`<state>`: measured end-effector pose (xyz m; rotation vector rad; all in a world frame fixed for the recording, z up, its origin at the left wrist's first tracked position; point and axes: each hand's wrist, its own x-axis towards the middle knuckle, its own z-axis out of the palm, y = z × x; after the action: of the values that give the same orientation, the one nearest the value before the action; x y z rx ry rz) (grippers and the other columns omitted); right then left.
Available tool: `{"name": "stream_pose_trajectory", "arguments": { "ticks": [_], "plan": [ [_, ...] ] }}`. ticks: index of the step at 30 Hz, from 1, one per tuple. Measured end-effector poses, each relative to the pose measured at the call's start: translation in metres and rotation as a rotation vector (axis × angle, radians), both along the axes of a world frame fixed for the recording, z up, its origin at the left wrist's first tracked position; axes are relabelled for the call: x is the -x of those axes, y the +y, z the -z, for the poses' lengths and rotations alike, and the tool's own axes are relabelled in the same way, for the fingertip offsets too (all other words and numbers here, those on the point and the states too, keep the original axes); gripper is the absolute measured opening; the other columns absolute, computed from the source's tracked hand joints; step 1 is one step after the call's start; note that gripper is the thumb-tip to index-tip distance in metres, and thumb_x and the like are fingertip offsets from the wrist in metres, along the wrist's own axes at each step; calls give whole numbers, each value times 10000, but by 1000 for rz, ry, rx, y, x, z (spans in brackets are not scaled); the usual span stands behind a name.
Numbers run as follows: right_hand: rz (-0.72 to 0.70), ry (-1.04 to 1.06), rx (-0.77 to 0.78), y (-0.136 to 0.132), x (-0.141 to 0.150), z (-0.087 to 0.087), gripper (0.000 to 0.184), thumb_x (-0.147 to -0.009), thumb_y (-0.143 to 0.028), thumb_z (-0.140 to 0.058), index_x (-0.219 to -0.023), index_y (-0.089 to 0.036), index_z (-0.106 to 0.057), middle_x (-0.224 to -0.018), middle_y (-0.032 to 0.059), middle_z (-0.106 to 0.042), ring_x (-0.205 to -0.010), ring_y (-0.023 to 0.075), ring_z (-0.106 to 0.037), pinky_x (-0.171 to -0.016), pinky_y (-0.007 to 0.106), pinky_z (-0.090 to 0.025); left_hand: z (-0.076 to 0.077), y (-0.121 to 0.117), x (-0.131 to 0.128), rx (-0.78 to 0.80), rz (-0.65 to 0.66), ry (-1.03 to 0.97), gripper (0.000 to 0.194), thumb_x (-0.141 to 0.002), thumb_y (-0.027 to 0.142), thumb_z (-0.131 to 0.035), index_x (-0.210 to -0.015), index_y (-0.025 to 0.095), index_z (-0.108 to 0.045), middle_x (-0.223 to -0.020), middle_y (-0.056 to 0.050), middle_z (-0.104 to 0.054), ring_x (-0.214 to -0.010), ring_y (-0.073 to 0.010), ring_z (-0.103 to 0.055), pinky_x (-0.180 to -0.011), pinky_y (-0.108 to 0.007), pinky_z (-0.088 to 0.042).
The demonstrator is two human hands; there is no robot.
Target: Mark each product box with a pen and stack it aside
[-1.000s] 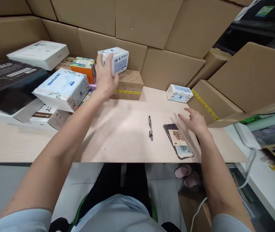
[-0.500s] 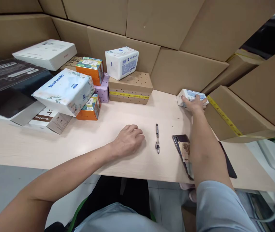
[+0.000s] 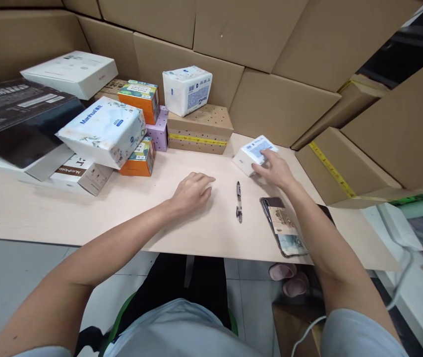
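My right hand grips a white and blue tissue pack from its right side, thumb at the front and fingers over the top. The pack is tilted; whether it touches the table is hard to make out. My left hand is empty, palm down over the table, its fingers loosely stretched and the thumb a little apart. Between my hands lies a pen. Just in front of my right forearm, a phone with banknote-like paper in its clear case rests near the table edge.
Another tissue pack stands on a brown carton at the back. On the left are stacked a larger tissue pack, orange boxes, a black box and a white box. Cardboard panels wall the table.
My right hand has brought the tissue pack leftward from beside the cardboard at the right. My left hand's fingers have straightened from a loose curl.
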<state>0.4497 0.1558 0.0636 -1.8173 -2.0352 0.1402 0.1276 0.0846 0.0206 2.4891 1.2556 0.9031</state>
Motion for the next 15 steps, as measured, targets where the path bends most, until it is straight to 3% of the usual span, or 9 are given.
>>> {"name": "stream_pose_trajectory", "arguments": {
  "ticks": [6,10,12,15],
  "plan": [
    [-88,11,5,-37,80,1,794,-892,-638,-623,-1495,-125,-561,-1609,239,-467,-1460,464,-447,-1197,640,-361,6,12,5,167,-182,-242,533,-952,361,-530,-1448,170,-566,-1377,-146,-662,-1063,-239,-686,-990,-415,-570],
    [-172,67,31,-79,128,-1,898,-839,-737,-655,-1505,-145,-544,-1634,250,-428,-1481,518,-384,-1198,719,-295,-2,12,16,251,-249,-345,653,-1014,578,-412,-1512,163,-489,-1439,-192,-624,-1115,-266,-690,-1011,-441,-555],
    [-277,131,40,-100,142,-6,866,-847,-761,-634,-1487,-182,-565,-1614,226,-468,-1480,489,-404,-1195,703,-314,-13,12,27,301,-281,-325,735,-1017,675,-320,-1517,161,-481,-1441,-204,-627,-1212,-307,-668,-1062,-483,-519],
    [-323,283,-37,-114,143,-18,663,-968,-719,-475,-1368,-222,-658,-1435,173,-649,-1275,357,-618,-1107,568,-467,-32,13,48,374,-326,-248,777,-993,739,-307,-1461,155,-516,-1277,-190,-721,-1177,-338,-694,-1040,-488,-513]
  ]
}}
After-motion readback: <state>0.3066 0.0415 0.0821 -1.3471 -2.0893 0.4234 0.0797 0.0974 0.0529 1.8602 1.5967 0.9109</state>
